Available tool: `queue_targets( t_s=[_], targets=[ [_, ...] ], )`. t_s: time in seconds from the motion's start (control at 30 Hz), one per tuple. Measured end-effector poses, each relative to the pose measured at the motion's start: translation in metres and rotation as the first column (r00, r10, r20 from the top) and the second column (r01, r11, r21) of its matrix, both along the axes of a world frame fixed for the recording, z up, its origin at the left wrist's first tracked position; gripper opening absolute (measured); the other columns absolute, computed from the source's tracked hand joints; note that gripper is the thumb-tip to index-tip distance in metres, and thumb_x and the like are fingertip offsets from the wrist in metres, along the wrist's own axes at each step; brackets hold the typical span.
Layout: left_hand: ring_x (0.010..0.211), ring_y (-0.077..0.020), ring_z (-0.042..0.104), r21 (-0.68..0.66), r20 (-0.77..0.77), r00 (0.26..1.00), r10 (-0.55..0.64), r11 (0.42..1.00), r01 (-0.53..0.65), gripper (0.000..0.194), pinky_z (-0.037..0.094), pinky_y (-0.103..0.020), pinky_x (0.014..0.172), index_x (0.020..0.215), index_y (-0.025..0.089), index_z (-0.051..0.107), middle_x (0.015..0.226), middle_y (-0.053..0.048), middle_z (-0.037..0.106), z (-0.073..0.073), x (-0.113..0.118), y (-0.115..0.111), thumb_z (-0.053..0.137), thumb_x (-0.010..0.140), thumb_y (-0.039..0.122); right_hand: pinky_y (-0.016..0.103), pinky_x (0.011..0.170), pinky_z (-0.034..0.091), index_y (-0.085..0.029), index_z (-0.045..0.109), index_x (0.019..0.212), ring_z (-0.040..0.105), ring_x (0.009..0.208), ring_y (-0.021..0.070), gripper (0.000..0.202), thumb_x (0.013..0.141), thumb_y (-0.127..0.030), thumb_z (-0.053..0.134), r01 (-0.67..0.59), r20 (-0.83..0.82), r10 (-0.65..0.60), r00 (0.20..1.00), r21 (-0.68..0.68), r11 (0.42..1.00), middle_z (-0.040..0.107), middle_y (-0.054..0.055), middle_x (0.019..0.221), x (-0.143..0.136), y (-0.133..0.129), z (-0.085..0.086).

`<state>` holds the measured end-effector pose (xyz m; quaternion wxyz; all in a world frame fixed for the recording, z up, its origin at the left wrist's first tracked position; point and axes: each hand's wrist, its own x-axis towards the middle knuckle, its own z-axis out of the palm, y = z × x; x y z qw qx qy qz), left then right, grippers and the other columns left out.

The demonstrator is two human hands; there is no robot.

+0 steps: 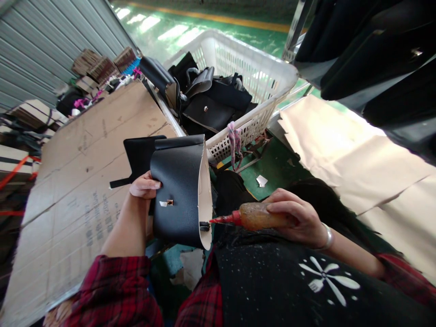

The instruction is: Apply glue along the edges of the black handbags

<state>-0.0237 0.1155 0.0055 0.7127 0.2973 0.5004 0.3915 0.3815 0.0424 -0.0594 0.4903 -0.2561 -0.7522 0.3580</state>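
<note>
My left hand (145, 186) grips a curved black leather bag piece (179, 190) with a pale inner lining and a small metal clasp on its front. A flat black panel (138, 159) sticks out behind it. My right hand (299, 217) holds a squeeze bottle of amber glue (254, 217). The bottle's red nozzle points left and touches the lower edge of the bag piece. Both hands are above my lap, which is covered by a black apron (272, 281).
A large cardboard sheet (85, 181) covers the surface on the left. A white plastic basket (259, 81) behind holds several black bag parts. Beige paper (357, 154) lies at right under dark hanging bags (374, 54). Stacked cartons stand far left. The floor is green.
</note>
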Motion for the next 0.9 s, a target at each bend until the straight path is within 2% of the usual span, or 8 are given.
queue_targets(
  t_s=[0.17,0.37,0.5,0.63,0.7,0.9],
  targets=[
    [0.103,-0.0476,0.065,-0.009,-0.010,1.000,-0.021,1.000,0.021,0.022,0.053,-0.060,0.089,0.059,0.016,0.068,0.070,-0.012,0.075,-0.0014,-0.0002,0.0006,0.074,0.041,0.004,0.028,0.060,0.054,-0.022,0.062,0.106,0.062,0.073,0.0188,0.026,0.081,-0.017,0.067,0.043,-0.003,-0.043,0.999,-0.073,0.996,0.061,0.008,0.089,-0.0015,0.0001,-0.0036],
    [0.103,-0.0464,0.065,-0.009,-0.022,1.000,-0.010,1.000,0.010,0.024,0.054,-0.057,0.090,0.060,0.017,0.069,0.074,-0.010,0.076,-0.0023,-0.0014,0.0006,0.073,0.041,0.003,0.028,0.058,0.053,-0.022,0.064,0.101,0.063,0.071,0.0194,0.019,0.082,-0.025,0.068,-0.032,-0.053,0.022,0.998,-0.209,0.977,0.063,0.007,0.086,-0.0047,-0.0051,-0.0057],
    [0.107,-0.0459,0.064,-0.008,-0.014,1.000,-0.018,1.000,0.018,0.023,0.054,-0.056,0.091,0.064,0.016,0.071,0.079,-0.012,0.077,-0.0037,-0.0049,0.0004,0.074,0.045,0.004,0.029,0.059,0.054,-0.023,0.063,0.103,0.063,0.072,0.0200,0.021,0.083,-0.027,0.067,-0.045,-0.052,0.036,0.998,-0.190,0.981,0.063,0.007,0.086,-0.0044,-0.0044,-0.0060],
    [0.107,-0.0438,0.064,-0.012,-0.010,0.998,-0.059,0.998,0.059,0.022,0.054,-0.054,0.091,0.069,0.015,0.073,0.077,-0.011,0.077,-0.0051,-0.0093,0.0013,0.074,0.051,0.003,0.027,0.058,0.053,-0.022,0.063,0.104,0.062,0.071,0.0179,0.024,0.081,-0.020,0.068,0.031,-0.014,-0.033,0.999,-0.140,0.990,0.062,0.007,0.088,-0.0050,-0.0024,-0.0069],
    [0.102,-0.0427,0.067,-0.010,-0.009,0.998,-0.067,0.998,0.067,0.023,0.056,-0.052,0.090,0.072,0.015,0.074,0.073,-0.010,0.076,-0.0053,-0.0099,0.0021,0.075,0.051,0.003,0.027,0.059,0.053,-0.022,0.062,0.104,0.062,0.072,0.0180,0.024,0.081,-0.020,0.069,0.044,-0.021,-0.047,0.999,-0.145,0.988,0.062,0.007,0.088,-0.0052,-0.0022,-0.0080],
    [0.071,-0.0350,0.073,-0.005,-0.019,0.997,-0.074,0.997,0.074,0.031,0.062,-0.044,0.074,0.076,0.012,0.077,0.070,-0.010,0.076,-0.0014,-0.0043,0.0039,0.076,0.046,0.003,0.029,0.060,0.054,-0.022,0.062,0.105,0.062,0.072,0.0189,0.022,0.083,-0.023,0.065,-0.069,-0.028,0.066,0.997,-0.124,0.990,0.062,0.007,0.087,-0.0048,-0.0026,-0.0106]
  ],
)
